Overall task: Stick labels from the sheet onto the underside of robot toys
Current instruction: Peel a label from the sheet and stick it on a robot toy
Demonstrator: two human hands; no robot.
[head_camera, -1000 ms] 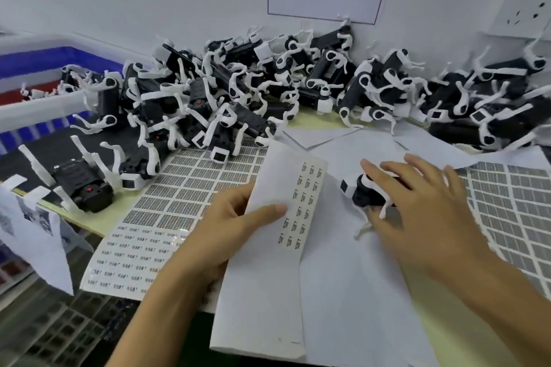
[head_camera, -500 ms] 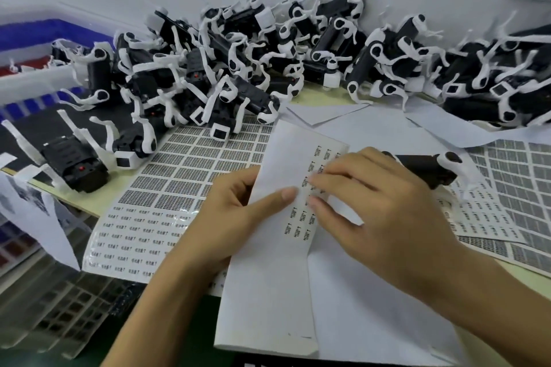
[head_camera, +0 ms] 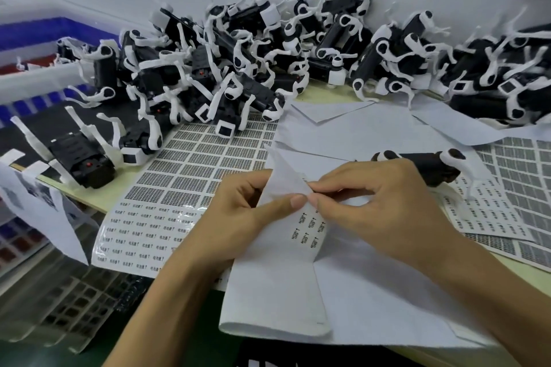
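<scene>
Both forearms come in from the bottom edge and angle toward each other, so the hands meet around the middle of the view. Left hand (head_camera: 238, 211) sits palm-ish toward the right, fingers curled behind the label strip (head_camera: 280, 262) and the thumb laid flat across its front, tip pointing right, so that's a pinch grip on the paper. Right hand (head_camera: 375, 202) is knuckles-up, wrist a bit raised, fingers bent down with index and thumb tips drawn together right at the strip's edge, almost touching the left thumb tip. Whether they've got a label between them, can't tell.
</scene>
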